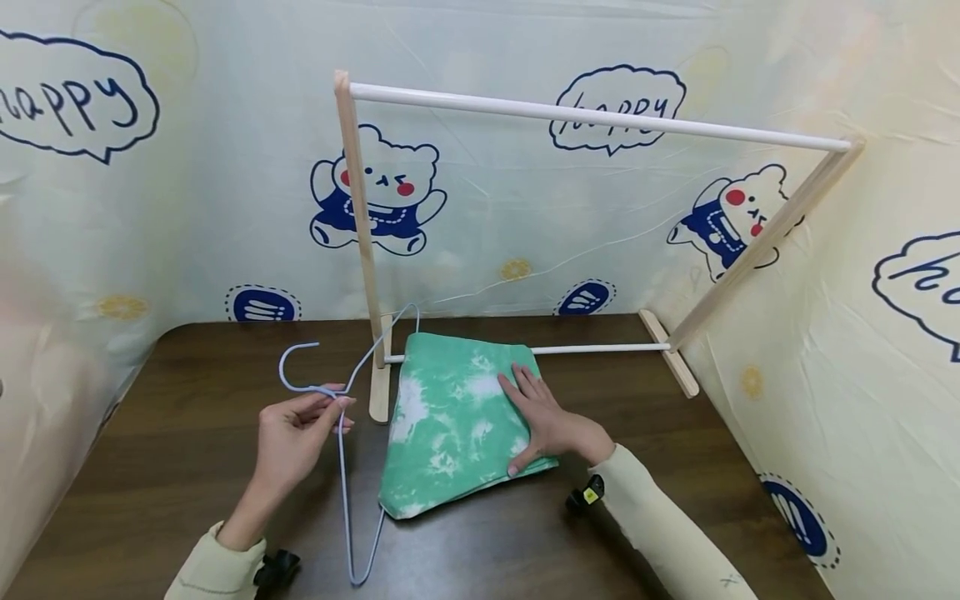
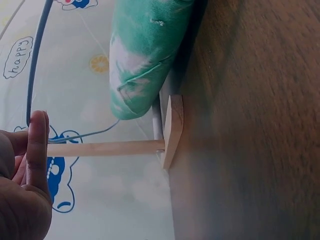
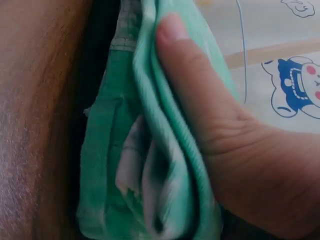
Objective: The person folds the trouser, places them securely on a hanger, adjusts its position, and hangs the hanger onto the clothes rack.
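Observation:
My left hand (image 1: 296,437) pinches a light blue clothes hanger (image 1: 344,467) at the base of its hook, the hook pointing left. Draped over the hanger is a folded green-and-white tie-dye garment (image 1: 457,417), which covers the middle of the hanger. Fingers spread, my right hand (image 1: 551,421) rests flat on the garment's right part. In the right wrist view the thumb (image 3: 200,85) lies along the outer layer, beside stacked folds and a stitched edge (image 3: 100,150). The left wrist view shows the garment's rounded fold (image 2: 142,65) apart from the left fingers.
Behind the garment stands a rack with wooden side posts (image 1: 360,217), a white top rod (image 1: 600,118) and a white lower rod (image 1: 600,349). Its wooden feet (image 1: 669,354) stand on the dark brown table (image 1: 187,417). Printed cloth (image 1: 480,208) hangs around the table.

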A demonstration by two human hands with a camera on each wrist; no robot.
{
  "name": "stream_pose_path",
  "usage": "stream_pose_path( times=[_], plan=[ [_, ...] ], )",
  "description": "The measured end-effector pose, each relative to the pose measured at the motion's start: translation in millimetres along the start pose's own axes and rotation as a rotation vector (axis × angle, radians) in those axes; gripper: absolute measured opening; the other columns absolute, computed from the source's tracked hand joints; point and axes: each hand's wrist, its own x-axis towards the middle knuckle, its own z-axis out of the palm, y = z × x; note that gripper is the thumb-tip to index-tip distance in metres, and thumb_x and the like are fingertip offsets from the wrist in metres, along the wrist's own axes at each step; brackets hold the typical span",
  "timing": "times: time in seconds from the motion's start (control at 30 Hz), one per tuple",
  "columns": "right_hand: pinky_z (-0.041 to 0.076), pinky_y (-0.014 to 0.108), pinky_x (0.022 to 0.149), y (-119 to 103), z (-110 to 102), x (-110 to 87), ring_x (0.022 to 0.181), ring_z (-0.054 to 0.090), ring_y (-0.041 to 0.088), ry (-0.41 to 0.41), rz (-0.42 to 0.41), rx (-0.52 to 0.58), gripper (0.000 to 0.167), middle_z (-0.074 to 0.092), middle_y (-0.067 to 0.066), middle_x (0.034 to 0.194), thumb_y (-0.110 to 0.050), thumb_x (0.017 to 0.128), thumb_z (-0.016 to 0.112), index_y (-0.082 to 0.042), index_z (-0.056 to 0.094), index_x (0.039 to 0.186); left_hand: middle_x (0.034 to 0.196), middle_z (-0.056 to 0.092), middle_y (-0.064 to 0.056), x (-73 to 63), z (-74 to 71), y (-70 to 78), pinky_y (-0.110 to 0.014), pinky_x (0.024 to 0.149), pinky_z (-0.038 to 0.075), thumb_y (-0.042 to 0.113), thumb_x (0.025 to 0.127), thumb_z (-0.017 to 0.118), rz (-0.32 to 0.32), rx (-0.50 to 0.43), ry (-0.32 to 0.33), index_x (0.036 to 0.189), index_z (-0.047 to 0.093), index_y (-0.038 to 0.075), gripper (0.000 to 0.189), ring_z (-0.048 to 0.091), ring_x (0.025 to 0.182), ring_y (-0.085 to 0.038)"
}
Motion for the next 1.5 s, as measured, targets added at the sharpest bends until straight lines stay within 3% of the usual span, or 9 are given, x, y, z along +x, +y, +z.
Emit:
stream_pose_path(
  times=[0.3, 0.57, 0.7, 0.8, 0.97, 1.1, 1.27, 1.37, 1.5],
  plan=[
    [-0.002, 0.061, 0.124, 4, 10, 8.3, 0.155, -0.018, 0.036, -0.013, -0.025, 0.032, 0.14, -0.02, 0.017, 0.168, -0.057, 0.071, 0.089, -0.012, -0.007, 0.164, 0.088, 0.075, -0.026, -0.8, -5.8, 2.4, -0.027, 0.057, 0.059, -0.014, 0.09, 0.067, 0.006, -0.013, 0.015, 0.105, 0.073, -0.014, 0.016, 0.073, 0.06, -0.009],
    [-0.008, 0.06, 0.123, 10, 11, 9.6, 0.154, -0.023, 0.032, -0.022, -0.036, 0.09, 0.138, -0.025, 0.013, 0.167, -0.051, 0.074, 0.089, -0.015, -0.01, 0.163, 0.092, 0.077, 0.005, 2.1, -7.2, 3.5, -0.028, 0.059, 0.06, -0.011, 0.091, 0.068, -0.008, -0.033, -0.011, 0.103, 0.074, -0.012, 0.014, 0.074, 0.062, -0.012],
    [-0.008, 0.061, 0.123, 11, 11, 9.4, 0.155, -0.022, 0.033, -0.006, -0.056, 0.109, 0.138, -0.023, 0.014, 0.168, -0.05, 0.074, 0.09, -0.013, -0.008, 0.164, 0.093, 0.076, 0.011, 1.7, -8.9, 3.4, -0.028, 0.059, 0.06, -0.012, 0.091, 0.068, -0.012, -0.035, -0.012, 0.102, 0.074, -0.012, 0.013, 0.074, 0.062, -0.013],
    [-0.008, 0.062, 0.123, 12, 13, 9.9, 0.155, -0.021, 0.034, 0.008, -0.064, 0.118, 0.137, -0.022, 0.014, 0.168, -0.05, 0.074, 0.09, -0.013, -0.007, 0.164, 0.091, 0.077, 0.004, 1.2, -10.7, 4.5, -0.028, 0.059, 0.06, -0.01, 0.092, 0.067, -0.029, -0.021, -0.032, 0.107, 0.072, -0.014, 0.016, 0.074, 0.062, -0.012],
    [-0.008, 0.061, 0.123, 14, 15, 8.6, 0.155, -0.02, 0.033, 0.026, -0.056, 0.133, 0.136, -0.02, 0.012, 0.169, -0.049, 0.073, 0.09, -0.015, -0.004, 0.164, 0.09, 0.076, -0.018, 2.1, -16.3, 12.1, -0.03, 0.062, 0.061, 0.001, 0.098, 0.065, -0.155, -0.002, -0.162, 0.128, 0.059, -0.015, 0.034, 0.075, 0.067, -0.019],
    [-0.006, 0.06, 0.124, 15, 13, 6.6, 0.156, -0.019, 0.031, 0.027, -0.031, 0.126, 0.135, -0.019, 0.011, 0.169, -0.051, 0.072, 0.09, -0.017, -0.002, 0.165, 0.09, 0.075, -0.013, 6.9, -22.4, 18.7, -0.032, 0.067, 0.063, 0.01, 0.102, 0.062, -0.269, -0.027, -0.323, 0.136, 0.052, -0.016, 0.044, 0.076, 0.073, -0.024],
    [0.003, 0.061, 0.124, -4, 6, -0.9, 0.157, -0.01, 0.035, 0.029, -0.013, 0.146, 0.117, -0.008, 0.015, 0.171, -0.048, 0.081, 0.084, -0.014, 0.009, 0.165, 0.092, 0.071, -0.008, 12.7, -27.4, 21.3, -0.038, 0.071, 0.063, 0.008, 0.106, 0.054, -0.284, -0.105, -0.55, 0.135, 0.048, -0.021, 0.042, 0.074, 0.078, -0.022],
    [0.015, 0.062, 0.123, -29, 5, -6.9, 0.157, 0.006, 0.039, 0.087, -0.092, 0.17, 0.096, 0.008, 0.02, 0.17, -0.041, 0.09, 0.078, -0.009, 0.023, 0.162, 0.096, 0.071, -0.008, 14.1, -27.9, 21.1, -0.039, 0.074, 0.063, 0.005, 0.105, 0.054, -0.285, -0.154, -0.634, 0.133, 0.048, -0.022, 0.04, 0.074, 0.081, -0.021],
    [0.032, 0.053, 0.12, -77, 13, -14.2, 0.15, 0.031, 0.034, 0.176, -0.266, 0.188, 0.074, 0.032, 0.018, 0.163, -0.032, 0.095, 0.072, -0.005, 0.039, 0.155, 0.101, 0.073, -0.008, 13.7, -25.9, 20.4, -0.037, 0.075, 0.063, 0.003, 0.101, 0.06, -0.283, -0.181, -0.673, 0.133, 0.047, -0.021, 0.042, 0.075, 0.084, -0.02]
  ],
)
